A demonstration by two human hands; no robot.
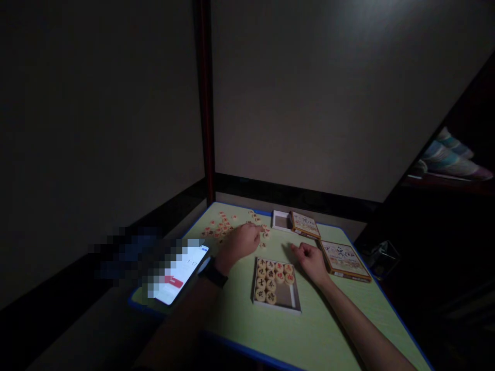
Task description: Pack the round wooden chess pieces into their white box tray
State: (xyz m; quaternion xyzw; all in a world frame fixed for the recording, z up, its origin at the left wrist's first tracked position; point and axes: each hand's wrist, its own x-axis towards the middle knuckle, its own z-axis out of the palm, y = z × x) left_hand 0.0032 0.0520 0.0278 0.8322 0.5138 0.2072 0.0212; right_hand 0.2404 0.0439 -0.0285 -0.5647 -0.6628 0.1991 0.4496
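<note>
My left hand (244,241), a watch on its wrist, reaches over the table with its index finger stretched out to a Chinese chess piece (265,228). Its other fingers are bent and partly hidden. More loose pieces (222,225) lie scattered beside and beyond this hand. My right hand (312,262) is loosely curled near the table's surface, and nothing shows in it. Between my forearms stands a shallow open box tray (297,299) with large Chinese chess pieces (270,284) in rows: two full columns at left, two shorter ones at right.
A lit phone (181,273) lies at the table's left edge. At the back is a smaller open tray (281,220) beside a printed box lid (305,224). A larger printed lid (345,259) lies right of my right hand. Walls (294,113) border the green table (240,317).
</note>
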